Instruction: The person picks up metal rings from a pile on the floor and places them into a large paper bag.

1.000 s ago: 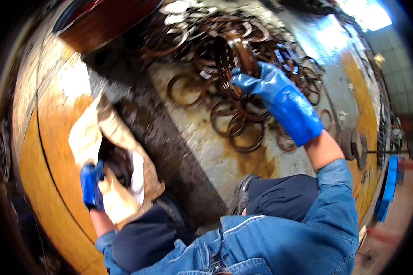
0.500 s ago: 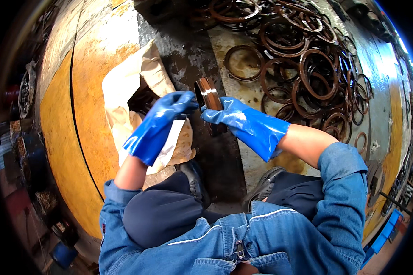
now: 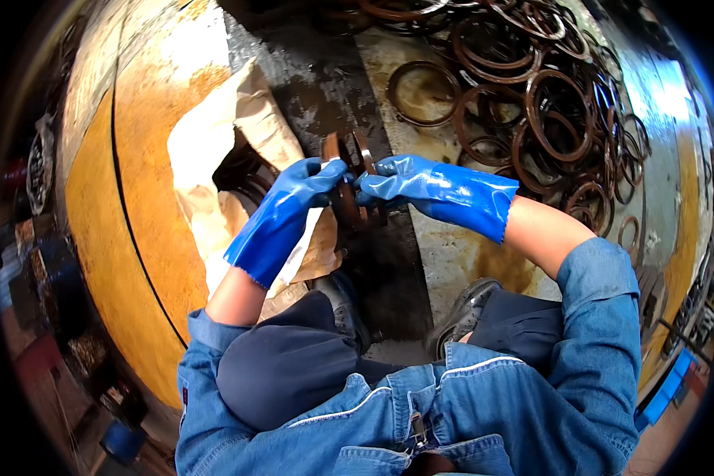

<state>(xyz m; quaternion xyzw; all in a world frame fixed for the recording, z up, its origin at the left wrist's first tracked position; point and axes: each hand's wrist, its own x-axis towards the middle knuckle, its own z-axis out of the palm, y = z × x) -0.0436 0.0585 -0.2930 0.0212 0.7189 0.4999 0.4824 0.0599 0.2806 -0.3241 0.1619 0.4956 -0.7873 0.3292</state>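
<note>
Your left glove point(image 3: 300, 184) and right glove point(image 3: 404, 181) are muted blue over the fingers, vivid royal blue at the cuffs. The rings point(image 3: 345, 208) you hold are dark reddish brown, as is most of the heap of rings point(image 3: 533, 119). Your paper sack point(image 3: 192, 170) is pale tan. Your denim jacket point(image 3: 325, 428) is mid-blue with white piping point(image 3: 484, 359), your trousers point(image 3: 274, 357) plain navy. The floor plate point(image 3: 95, 238) on your left is mustard-orange.

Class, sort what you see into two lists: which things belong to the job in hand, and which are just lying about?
Seemingly in the job:
- glossy brown rings held in the left hand and right hand, both blue-gloved
- open tan paper sack
- heap of round brown rings

Apparently lying about:
- blue rounded object, lower left
- long blue object, lower right
</note>
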